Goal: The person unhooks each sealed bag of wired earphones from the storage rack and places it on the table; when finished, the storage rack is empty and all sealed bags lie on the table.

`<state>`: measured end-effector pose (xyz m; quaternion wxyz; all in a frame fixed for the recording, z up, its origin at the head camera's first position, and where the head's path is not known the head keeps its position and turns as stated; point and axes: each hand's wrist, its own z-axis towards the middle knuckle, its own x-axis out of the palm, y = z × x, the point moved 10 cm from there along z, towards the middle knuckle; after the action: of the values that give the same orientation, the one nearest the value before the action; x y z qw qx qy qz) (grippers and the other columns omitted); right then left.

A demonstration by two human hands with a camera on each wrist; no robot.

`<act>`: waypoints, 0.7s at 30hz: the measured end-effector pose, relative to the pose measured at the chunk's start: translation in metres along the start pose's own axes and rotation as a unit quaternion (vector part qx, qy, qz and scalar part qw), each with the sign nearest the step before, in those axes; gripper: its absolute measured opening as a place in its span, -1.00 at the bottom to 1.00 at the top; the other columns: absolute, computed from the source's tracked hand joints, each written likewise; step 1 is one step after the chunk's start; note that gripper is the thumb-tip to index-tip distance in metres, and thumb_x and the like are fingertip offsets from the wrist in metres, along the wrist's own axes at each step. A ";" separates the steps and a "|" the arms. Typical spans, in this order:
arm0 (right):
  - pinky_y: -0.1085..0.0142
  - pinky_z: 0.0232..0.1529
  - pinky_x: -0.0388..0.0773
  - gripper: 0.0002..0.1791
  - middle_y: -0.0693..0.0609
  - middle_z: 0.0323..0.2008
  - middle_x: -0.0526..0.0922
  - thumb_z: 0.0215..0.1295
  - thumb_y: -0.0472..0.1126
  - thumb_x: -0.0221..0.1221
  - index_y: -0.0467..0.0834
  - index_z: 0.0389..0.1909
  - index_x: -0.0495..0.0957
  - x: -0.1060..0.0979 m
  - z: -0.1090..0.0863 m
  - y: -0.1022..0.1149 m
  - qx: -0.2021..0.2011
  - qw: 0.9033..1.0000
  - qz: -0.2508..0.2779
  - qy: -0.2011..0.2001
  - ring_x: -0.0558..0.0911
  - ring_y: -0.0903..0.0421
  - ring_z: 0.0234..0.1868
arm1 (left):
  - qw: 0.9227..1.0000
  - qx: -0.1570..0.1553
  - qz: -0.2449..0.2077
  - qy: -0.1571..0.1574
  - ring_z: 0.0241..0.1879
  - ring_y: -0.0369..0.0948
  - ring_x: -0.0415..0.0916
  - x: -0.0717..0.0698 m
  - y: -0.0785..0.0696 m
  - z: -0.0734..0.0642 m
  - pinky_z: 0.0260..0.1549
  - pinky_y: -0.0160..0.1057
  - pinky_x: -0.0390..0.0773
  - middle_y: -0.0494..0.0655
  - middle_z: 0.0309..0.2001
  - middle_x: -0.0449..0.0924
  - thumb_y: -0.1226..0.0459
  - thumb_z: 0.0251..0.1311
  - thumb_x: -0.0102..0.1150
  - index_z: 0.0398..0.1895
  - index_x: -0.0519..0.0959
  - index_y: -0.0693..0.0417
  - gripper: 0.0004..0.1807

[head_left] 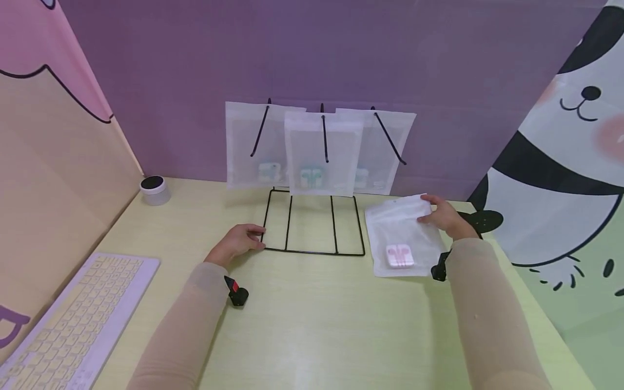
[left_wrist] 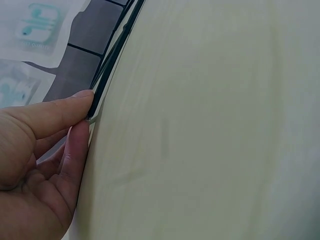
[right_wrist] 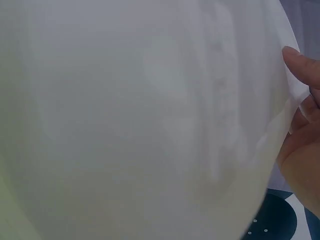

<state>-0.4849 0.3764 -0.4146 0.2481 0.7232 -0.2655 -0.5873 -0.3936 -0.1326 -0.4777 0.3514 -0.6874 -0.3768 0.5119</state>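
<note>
A black wire display rack (head_left: 322, 253) stands on the table, with three frosted white bags (head_left: 324, 146) hanging from its hooks. Pale earphones show through the hanging bags. My left hand (head_left: 239, 241) pinches the left front corner of the rack's base; in the left wrist view, thumb and finger (left_wrist: 75, 145) meet at the black wire. Right of the rack lies another frosted bag (head_left: 400, 225), with pink earphones (head_left: 400, 256) in a white case inside. My right hand (head_left: 443, 216) grips its upper right edge. In the right wrist view the bag (right_wrist: 150, 120) fills most of the picture.
A lilac keyboard (head_left: 92, 303) lies along the table's left side. A white jar with a black lid (head_left: 155, 189) stands at the back left corner. A purple backdrop (head_left: 312, 49) rises behind the rack, and a panda-print panel (head_left: 575, 173) borders the right.
</note>
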 end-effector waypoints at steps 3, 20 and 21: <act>-0.27 0.28 -0.06 -0.06 -0.37 0.47 -0.20 0.23 -0.32 0.26 -0.27 0.51 -0.09 0.006 0.002 -0.002 0.002 1.000 -0.024 0.008 -0.09 -0.41 0.41 | 1.000 -0.001 0.005 -0.001 -0.12 -0.06 0.38 0.000 -0.001 0.000 -0.05 -0.12 0.36 0.04 -0.11 0.49 0.40 0.14 0.36 0.21 0.53 0.12 -0.48; -0.17 0.27 0.10 -0.26 -0.56 0.32 0.08 0.34 -0.27 0.15 -0.39 0.44 0.06 0.020 0.006 -0.012 -0.004 0.998 -0.060 -0.025 0.13 -0.41 0.33 | 1.000 -0.007 0.007 -0.002 -0.12 -0.05 0.38 -0.001 -0.002 -0.001 -0.05 -0.12 0.37 0.04 -0.11 0.49 0.42 0.14 0.36 0.21 0.53 0.12 -0.48; -0.17 0.27 0.10 -0.26 -0.55 0.32 0.08 0.34 -0.27 0.15 -0.39 0.44 0.06 0.021 0.005 -0.013 -0.001 0.998 -0.058 -0.024 0.12 -0.40 0.34 | 1.000 -0.007 0.008 -0.003 -0.11 -0.05 0.38 -0.001 -0.002 -0.001 -0.05 -0.12 0.37 0.04 -0.11 0.49 0.41 0.14 0.36 0.21 0.53 0.11 -0.48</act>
<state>-0.4855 0.3721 -0.4394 0.2079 0.7229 -0.2283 -0.6182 -0.3930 -0.1327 -0.4755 0.3411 -0.6916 -0.3759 0.5138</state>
